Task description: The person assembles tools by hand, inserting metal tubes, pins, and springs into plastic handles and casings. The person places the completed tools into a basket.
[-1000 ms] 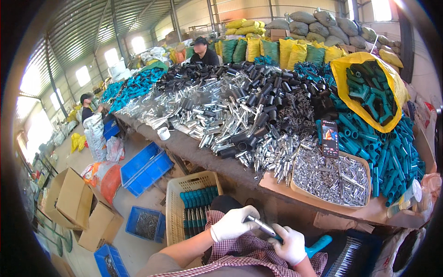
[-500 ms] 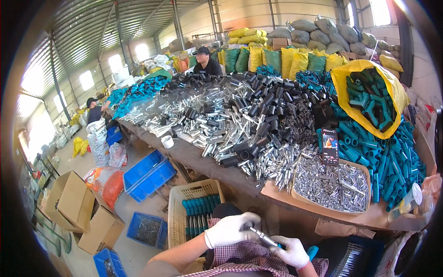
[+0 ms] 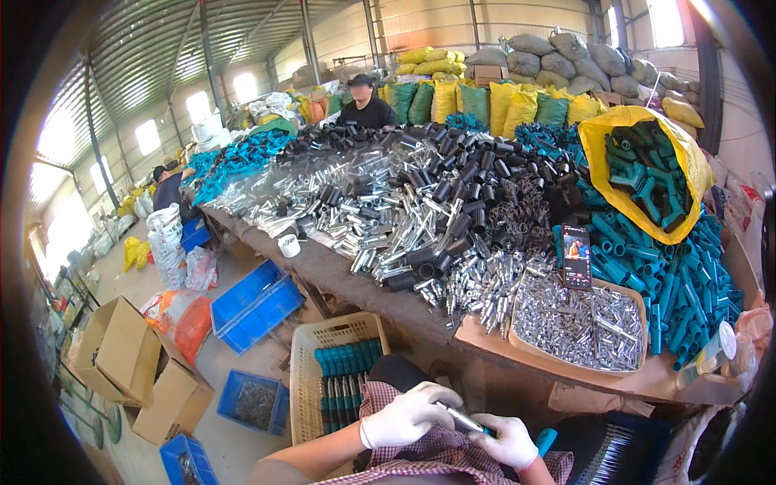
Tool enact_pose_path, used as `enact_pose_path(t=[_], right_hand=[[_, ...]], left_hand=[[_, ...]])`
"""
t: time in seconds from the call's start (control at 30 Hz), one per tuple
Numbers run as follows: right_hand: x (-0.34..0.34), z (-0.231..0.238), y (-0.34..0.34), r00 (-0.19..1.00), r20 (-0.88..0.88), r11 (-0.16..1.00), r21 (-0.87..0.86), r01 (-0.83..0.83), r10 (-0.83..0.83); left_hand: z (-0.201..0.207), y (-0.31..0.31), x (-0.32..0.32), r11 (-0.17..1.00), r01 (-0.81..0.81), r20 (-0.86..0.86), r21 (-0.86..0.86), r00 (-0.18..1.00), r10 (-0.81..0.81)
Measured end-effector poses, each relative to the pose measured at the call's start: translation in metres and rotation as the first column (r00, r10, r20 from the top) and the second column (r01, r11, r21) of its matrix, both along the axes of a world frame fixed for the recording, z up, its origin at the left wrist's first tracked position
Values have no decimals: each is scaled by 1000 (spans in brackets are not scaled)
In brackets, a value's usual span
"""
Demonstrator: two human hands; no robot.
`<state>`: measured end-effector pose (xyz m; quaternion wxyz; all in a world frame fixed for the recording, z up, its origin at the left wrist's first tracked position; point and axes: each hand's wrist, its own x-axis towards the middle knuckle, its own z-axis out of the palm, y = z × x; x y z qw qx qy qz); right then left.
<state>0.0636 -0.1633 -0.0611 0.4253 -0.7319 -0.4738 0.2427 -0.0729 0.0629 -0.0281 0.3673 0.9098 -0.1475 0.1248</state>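
Observation:
My left hand (image 3: 412, 414), in a white glove, has its fingers closed around one end of a silver metal shaft (image 3: 463, 421) above my lap. At the shaft's other end, my right hand (image 3: 505, 440), also gloved, grips it. A teal handle end (image 3: 546, 439) sticks out beyond the right hand, roughly in line with the shaft; the join is hidden by the glove. Beside my left arm, a cream plastic crate (image 3: 301, 388) holds rows of teal-handled tools (image 3: 349, 360) with metal shafts. A checked cloth (image 3: 384, 396) covers my lap.
The long table (image 3: 356, 283) carries heaps of metal tubes, black sleeves and teal handles. A tray of small metal parts (image 3: 578, 323) with a phone (image 3: 576, 257) is at the right, near a yellow sack (image 3: 602, 133). Blue bins (image 3: 255, 305) stand left. Two people work beyond.
My left hand has lowered slightly, its fingers now covering the shaft's dark end. The right hand stays on the shaft. The person across the table has raised their head.

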Motion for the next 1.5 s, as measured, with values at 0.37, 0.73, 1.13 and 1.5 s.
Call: enact_pose_path(t=[0.37, 0.73, 1.13, 1.5], right_hand=[[7, -1, -9, 994, 107, 1000, 19, 19, -21], [37, 6, -18, 689, -644, 943, 250, -221, 332], [68, -149, -1, -414, -892, 339, -339, 878, 182], [87, -536, 34, 555, -677, 873, -320, 369, -483]], left_hand=[[2, -15, 13, 992, -97, 79, -82, 991, 103], [22, -36, 32, 930, -76, -103, -359, 994, 42], [-17, -22, 15, 970, -188, -322, 154, 918, 229], [-139, -33, 70, 999, 26, -461, -35, 887, -39]])
